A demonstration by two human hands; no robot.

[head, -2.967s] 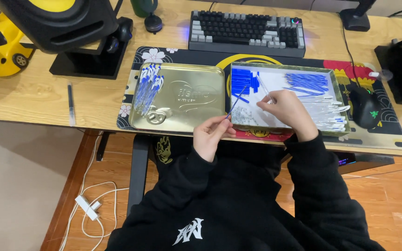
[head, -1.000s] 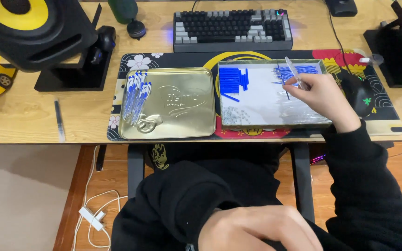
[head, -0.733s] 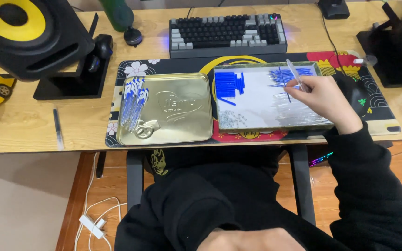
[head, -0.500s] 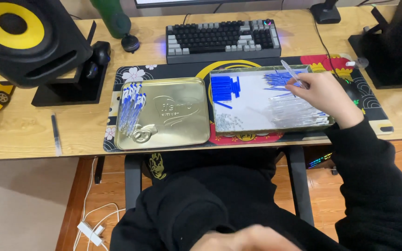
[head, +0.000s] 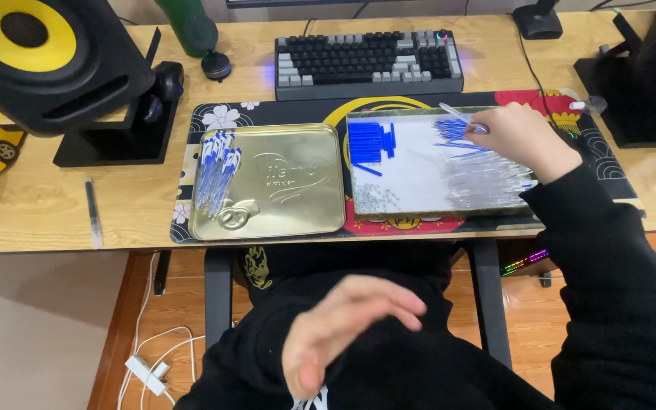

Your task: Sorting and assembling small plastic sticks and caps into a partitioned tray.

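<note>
Over shallow white-lined metal tray [head: 419, 201] on worktop: right hand [head: 521, 137] fingers pinching clear plastic pen barrel [head: 458, 117]; left hand [head: 347, 326] hanging open, empty. Assembled blue pens [head: 216, 168] few, loose blue caps [head: 368, 141] and barrels remaining.

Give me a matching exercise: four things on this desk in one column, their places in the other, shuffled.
1. assembled blue pens
2. blue caps
3. keyboard
4. clear pen barrel

a. in the right hand
b. on the gold tin lid, at its left edge
c. in the white tray, upper left
d. behind the tray

Pairs: 1-b, 2-c, 3-d, 4-a
</note>
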